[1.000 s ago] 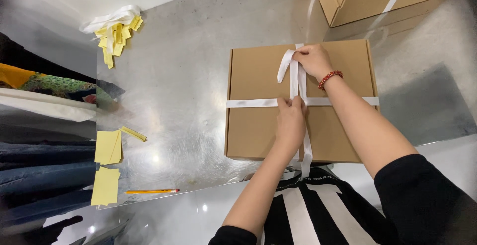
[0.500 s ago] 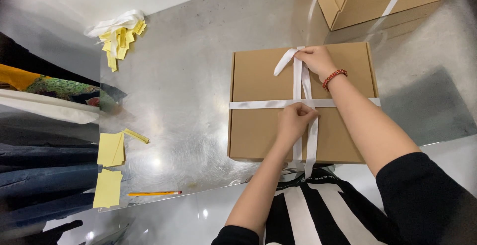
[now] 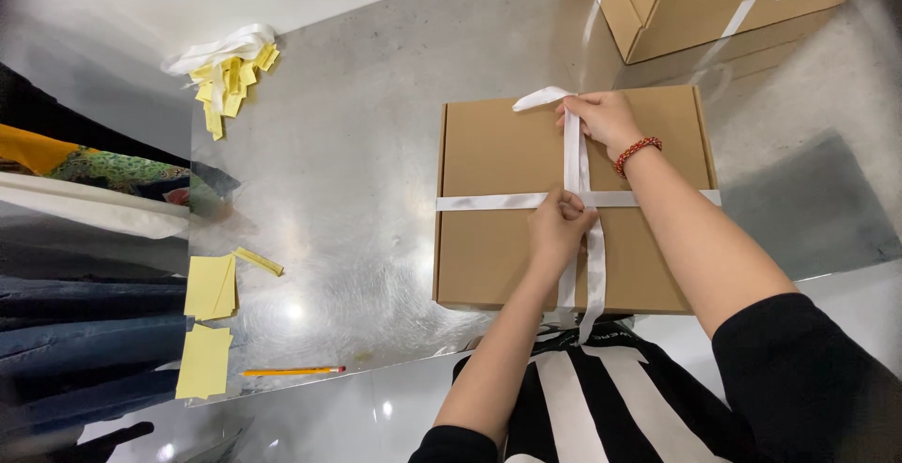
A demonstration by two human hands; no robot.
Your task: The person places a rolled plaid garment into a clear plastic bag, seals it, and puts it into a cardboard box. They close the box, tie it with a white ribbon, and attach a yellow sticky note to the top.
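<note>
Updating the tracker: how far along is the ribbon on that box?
Done: the white ribbon already crosses the cardboard box both ways. In hand: the left hand pins the crossing, and the right hand holds the ribbon at the far edge. Left: no bow shows; a loose tail hangs off the near edge.

In front of you a flat brown cardboard box (image 3: 507, 238) lies on the metal table (image 3: 357, 144), with a white ribbon (image 3: 489, 202) crossed over its lid. At the far right corner you see more brown cardboard boxes (image 3: 686, 3), also with white ribbon. At your left lie yellow paper slips (image 3: 209, 286).
</note>
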